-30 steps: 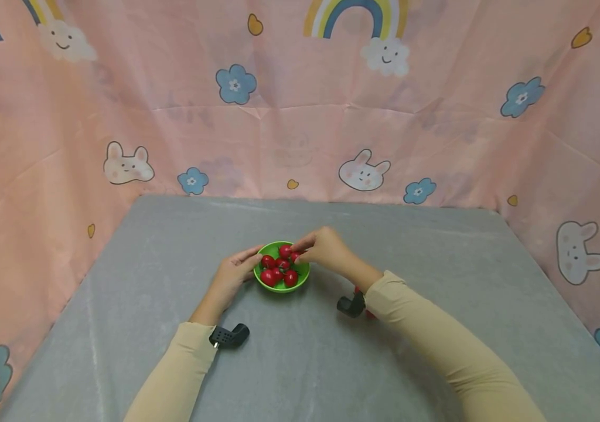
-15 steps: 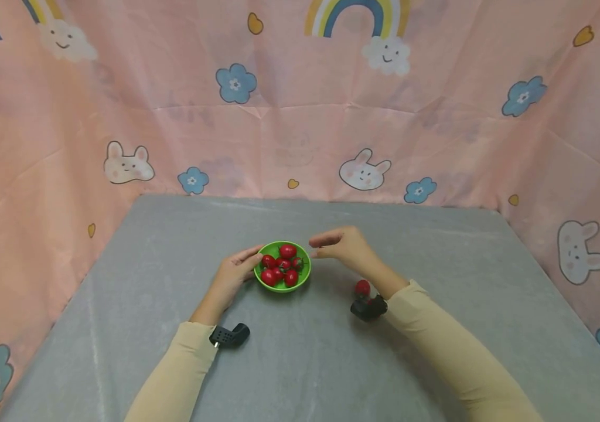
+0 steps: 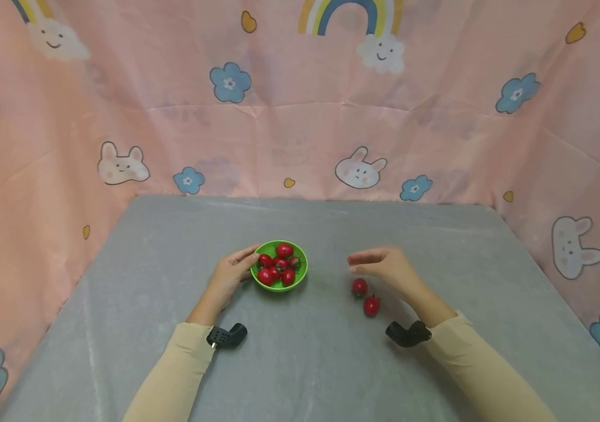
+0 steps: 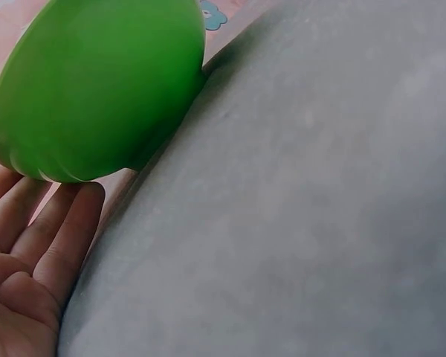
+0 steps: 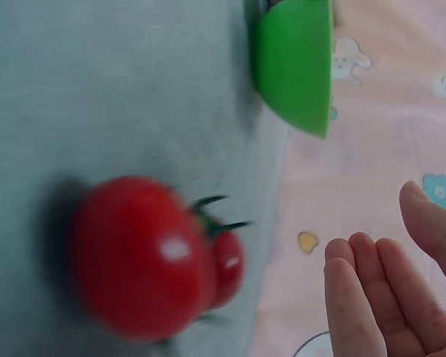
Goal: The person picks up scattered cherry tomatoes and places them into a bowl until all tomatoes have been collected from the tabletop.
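Note:
A green bowl [image 3: 304, 275] with several red cherry tomatoes [image 3: 285, 250] in it stands on the grey table. My left hand [image 3: 229, 275] holds it at the left side, thumb at the rim and fingers along the outer wall. The left wrist view has those fingertips against the bowl's underside [image 4: 104, 89]. To the right, two more cherry tomatoes lie on the table, one tomato [image 3: 360, 287] just behind the other tomato [image 3: 371, 305]. My right hand [image 3: 389, 266] hovers close above and beyond them, holding nothing, its thumb apart from the fingers in the right wrist view.
The grey tabletop [image 3: 300, 363] spreads around the bowl on all sides. A pink patterned cloth [image 3: 289, 135] hangs along its back and both sides. Each wrist wears a black camera band, the left band [image 3: 227, 336] and the right band [image 3: 408, 334].
My right hand has let go of a cherry tomato in the bowl and moved right. The two tomatoes on the table now show fully. My left hand stays at the bowl.

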A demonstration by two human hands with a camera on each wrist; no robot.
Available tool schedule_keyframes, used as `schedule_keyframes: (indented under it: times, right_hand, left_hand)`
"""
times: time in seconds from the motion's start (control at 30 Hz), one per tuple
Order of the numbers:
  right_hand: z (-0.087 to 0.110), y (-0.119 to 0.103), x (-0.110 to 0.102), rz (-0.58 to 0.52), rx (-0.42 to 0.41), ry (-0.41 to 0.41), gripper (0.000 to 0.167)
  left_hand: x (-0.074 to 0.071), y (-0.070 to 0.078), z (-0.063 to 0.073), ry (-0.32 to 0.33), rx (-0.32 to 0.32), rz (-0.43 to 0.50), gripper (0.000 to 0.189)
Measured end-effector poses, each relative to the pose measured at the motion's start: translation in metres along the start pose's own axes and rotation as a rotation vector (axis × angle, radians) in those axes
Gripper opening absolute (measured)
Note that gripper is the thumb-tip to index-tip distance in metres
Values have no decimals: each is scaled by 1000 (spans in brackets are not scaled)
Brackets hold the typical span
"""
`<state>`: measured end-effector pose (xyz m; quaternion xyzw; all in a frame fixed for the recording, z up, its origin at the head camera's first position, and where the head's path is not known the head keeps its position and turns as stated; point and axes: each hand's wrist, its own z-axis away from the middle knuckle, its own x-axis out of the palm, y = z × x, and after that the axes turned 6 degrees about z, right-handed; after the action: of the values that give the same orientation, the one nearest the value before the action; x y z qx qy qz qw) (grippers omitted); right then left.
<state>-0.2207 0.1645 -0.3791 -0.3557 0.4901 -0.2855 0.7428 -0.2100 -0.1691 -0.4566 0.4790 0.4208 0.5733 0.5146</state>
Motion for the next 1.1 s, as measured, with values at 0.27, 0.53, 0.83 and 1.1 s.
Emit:
schedule_keyframes:
  times: [0.27,0.53,0.83,1.1]
  right_hand:
    - [24,27,-4,39,79,47,46]
    - [44,42,1,53,107,104,52]
    - [52,52,6,12,147,135,57]
    - [52,55,9,29,170,119,54]
  left_hand:
    - [-1,1,2,-7,13,-13,43]
    - [0,1,3,-2,13,-22,42]
    - [-1,2,2,-9,15,-32,43]
    - [0,2,3,-6,9,-27,42]
